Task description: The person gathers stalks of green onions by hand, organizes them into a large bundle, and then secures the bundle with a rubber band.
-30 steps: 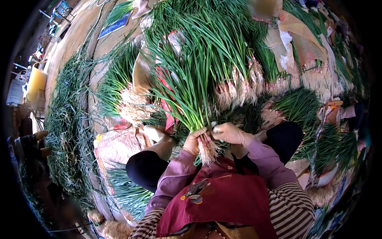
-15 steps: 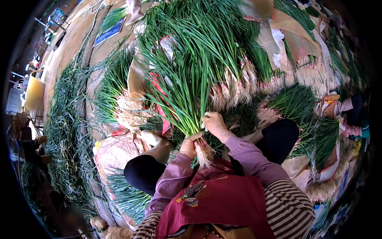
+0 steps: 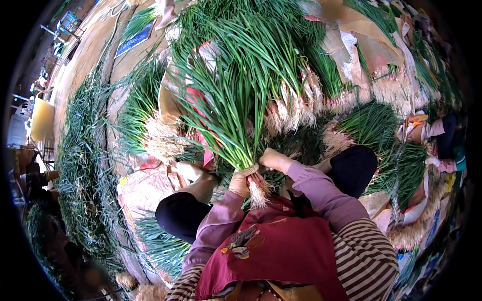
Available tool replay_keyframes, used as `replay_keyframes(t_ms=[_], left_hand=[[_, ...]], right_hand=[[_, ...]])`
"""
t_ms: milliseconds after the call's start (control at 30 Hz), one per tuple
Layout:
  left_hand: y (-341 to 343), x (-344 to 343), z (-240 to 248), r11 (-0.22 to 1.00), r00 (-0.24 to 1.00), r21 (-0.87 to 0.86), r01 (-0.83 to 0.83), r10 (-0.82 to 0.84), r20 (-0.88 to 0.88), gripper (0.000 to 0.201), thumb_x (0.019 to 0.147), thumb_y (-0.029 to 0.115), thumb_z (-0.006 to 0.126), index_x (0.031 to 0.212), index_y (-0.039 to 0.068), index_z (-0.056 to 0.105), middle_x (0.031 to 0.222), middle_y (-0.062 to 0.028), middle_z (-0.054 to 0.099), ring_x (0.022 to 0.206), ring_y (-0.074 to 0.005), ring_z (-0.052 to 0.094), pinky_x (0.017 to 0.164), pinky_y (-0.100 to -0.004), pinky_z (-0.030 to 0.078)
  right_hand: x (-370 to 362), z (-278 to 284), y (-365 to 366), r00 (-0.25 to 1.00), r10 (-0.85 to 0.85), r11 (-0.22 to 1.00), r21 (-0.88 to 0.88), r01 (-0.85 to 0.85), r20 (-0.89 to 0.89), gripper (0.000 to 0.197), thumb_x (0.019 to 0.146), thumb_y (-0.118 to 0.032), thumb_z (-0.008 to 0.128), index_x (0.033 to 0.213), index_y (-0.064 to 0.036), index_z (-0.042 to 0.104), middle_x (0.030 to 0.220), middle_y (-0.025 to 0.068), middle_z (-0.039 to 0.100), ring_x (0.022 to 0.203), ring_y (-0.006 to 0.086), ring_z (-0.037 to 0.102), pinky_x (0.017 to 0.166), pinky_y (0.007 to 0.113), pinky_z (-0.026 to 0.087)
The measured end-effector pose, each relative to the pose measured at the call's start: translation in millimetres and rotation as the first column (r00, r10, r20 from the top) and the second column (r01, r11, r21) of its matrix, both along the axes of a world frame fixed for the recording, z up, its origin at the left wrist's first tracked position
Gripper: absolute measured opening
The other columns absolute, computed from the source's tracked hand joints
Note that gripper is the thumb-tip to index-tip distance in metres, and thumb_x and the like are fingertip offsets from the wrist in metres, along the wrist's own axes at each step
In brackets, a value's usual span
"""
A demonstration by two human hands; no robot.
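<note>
A bunch of spring onions [image 3: 242, 145] is upright in front of my lap, its long green leaves fanning out away from me and its pale pink-white roots [image 3: 259, 191] hanging toward me. My left hand [image 3: 239, 183], in a pale glove, is closed around the bunch just above the roots. Against the right side of the stems lies my right hand [image 3: 275, 160], back upward; its fingertips are hidden beside the bunch. Beyond it, more spring onions [image 3: 296, 108] lie heaped with their roots toward me.
A root-side bundle [image 3: 163, 138] lies at the left beside a pink-white sack [image 3: 150, 193]. Loose green leaves [image 3: 83, 165] line the floor farther left. On the right are another onion pile [image 3: 369, 128] and a co-worker's arm [image 3: 436, 131]. A yellow container [image 3: 43, 119] stands far left.
My right hand has moved slightly down and turned over, its fingers passing from view beside the stems. My left hand keeps its hold on the bunch.
</note>
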State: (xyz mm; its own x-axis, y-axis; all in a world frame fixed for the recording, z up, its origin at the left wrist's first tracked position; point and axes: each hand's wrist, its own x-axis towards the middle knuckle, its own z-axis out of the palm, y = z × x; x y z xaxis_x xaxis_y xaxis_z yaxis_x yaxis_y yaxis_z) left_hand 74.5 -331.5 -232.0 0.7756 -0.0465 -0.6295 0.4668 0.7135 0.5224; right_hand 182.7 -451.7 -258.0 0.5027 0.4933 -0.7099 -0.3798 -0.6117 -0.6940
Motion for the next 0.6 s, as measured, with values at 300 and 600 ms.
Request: replay_keyframes(t_ms=[300, 600], left_hand=[[23.4, -8.8, 6.9, 0.945, 0.984, -0.303, 0.125, -0.078, 0.162, 0.026, 0.076, 0.014, 0.059, 0.083, -0.011, 0.054, 0.068, -0.0209, 0.061, 0.047, -0.02, 0.059, 0.051, -0.0246, 0.051], [10.9, 2.8, 6.3, 0.971, 0.999, -0.236, 0.03, -0.038, -0.03, 0.016, 0.082, 0.01, 0.055, 0.089, -0.004, 0.053, 0.075, -0.0259, 0.06, 0.044, -0.0109, 0.048, 0.035, -0.0121, 0.035]], right_hand=[[25.8, 25.2, -36.8, 0.628, 0.671, 0.72, -0.545, -0.429, 0.393, 0.036, 0.073, -0.035, 0.062, 0.073, 0.0008, 0.064, 0.07, 0.0184, 0.062, 0.067, 0.0292, 0.062, 0.066, 0.04, 0.048], [178.8, 17.6, -77.8, 0.648, -0.512, 0.753, -0.068, 0.654, 0.564, 0.025, 0.083, -0.015, 0.056, 0.102, 0.0006, 0.058, 0.076, 0.0097, 0.06, 0.06, 0.0138, 0.054, 0.058, 0.031, 0.045]])
